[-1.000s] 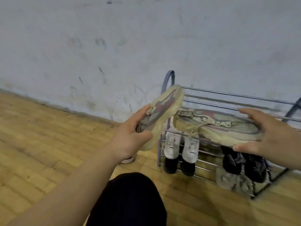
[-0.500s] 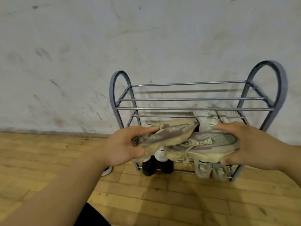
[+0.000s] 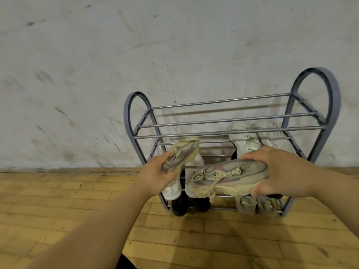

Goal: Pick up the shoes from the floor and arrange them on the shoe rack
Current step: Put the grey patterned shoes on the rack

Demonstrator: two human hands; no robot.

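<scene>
Holding one shoe in each hand, the person faces the rack. The left hand [image 3: 155,175] has its fingers curled round a beige and pink mesh sneaker with a thick cream sole [image 3: 182,154], which is tilted with one end up before the left end of the grey metal shoe rack with arched sides [image 3: 223,119]. The matching beige sneaker [image 3: 231,177] lies sideways before the middle tier, and the right hand [image 3: 281,171] grips it at its right end, thumb below.

I judge that the top rods are the place for this pair; it is good to lift both shoes over the front rod, turn them the same way, and rest each sole across two rods, so that no heel drops through; the loose laces may catch.

The lower tiers hold white, black and beige shoes; the floor is yellow wooden parquet [image 3: 77,200]; the wall behind is white and scuffed [image 3: 174,45].
</scene>
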